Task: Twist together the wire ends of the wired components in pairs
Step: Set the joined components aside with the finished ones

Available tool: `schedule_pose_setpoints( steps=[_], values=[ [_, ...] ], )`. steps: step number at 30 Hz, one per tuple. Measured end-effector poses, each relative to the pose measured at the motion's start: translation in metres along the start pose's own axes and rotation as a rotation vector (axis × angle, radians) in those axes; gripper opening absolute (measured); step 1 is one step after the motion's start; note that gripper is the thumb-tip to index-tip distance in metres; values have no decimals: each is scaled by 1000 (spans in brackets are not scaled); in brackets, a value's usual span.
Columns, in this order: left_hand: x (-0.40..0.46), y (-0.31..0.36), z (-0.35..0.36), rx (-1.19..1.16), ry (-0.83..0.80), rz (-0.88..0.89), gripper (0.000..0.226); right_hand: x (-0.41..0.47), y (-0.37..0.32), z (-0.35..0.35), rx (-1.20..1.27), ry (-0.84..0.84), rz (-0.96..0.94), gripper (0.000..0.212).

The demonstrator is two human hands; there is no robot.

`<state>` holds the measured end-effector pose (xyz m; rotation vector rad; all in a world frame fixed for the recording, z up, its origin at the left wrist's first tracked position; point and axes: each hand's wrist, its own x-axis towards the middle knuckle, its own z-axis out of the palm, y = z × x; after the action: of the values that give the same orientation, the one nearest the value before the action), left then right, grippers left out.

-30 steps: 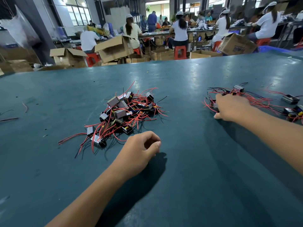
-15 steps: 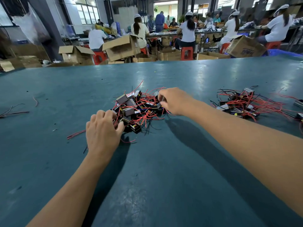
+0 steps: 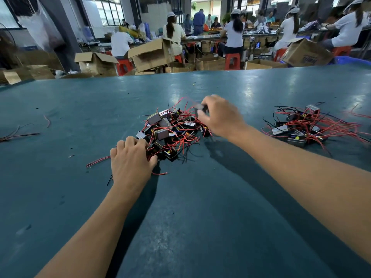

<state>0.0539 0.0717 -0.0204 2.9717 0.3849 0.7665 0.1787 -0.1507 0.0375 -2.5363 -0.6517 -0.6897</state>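
Observation:
A heap of small boxy components with red and black wires [image 3: 168,131] lies mid-table. My left hand [image 3: 131,161] rests palm down on the heap's near left edge, its fingers curled onto the parts there; what it grips is hidden. My right hand [image 3: 219,117] hovers over the heap's far right side and pinches one blurred dark component [image 3: 199,108] just above the pile, red wires trailing from it. A second heap of wired components [image 3: 301,127] lies further right.
The teal table [image 3: 190,207] stretches wide. Loose wire scraps [image 3: 18,134] lie at its far left edge and a red strand [image 3: 159,173] lies near my left hand. Beyond the table's far edge stand cardboard boxes [image 3: 152,55], red stools and seated workers.
My right hand left the right heap, crossed to the middle heap and lifted a component from it. My left hand moved forward from a loose fist onto the heap's near edge.

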Motion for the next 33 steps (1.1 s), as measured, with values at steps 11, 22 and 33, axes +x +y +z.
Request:
schedule_pose_setpoints(
  steps=[11, 22, 33],
  values=[
    [4, 5, 1, -89, 44, 91, 38, -134, -5, -77, -221, 64, -299, 18],
    [6, 9, 3, -169, -32, 171, 38, -194, -2, -70, -57, -249, -361, 27],
    [8, 4, -13, -437, -21, 290, 27, -188, 8, -76, 176, -173, 62, 6]
  ],
)
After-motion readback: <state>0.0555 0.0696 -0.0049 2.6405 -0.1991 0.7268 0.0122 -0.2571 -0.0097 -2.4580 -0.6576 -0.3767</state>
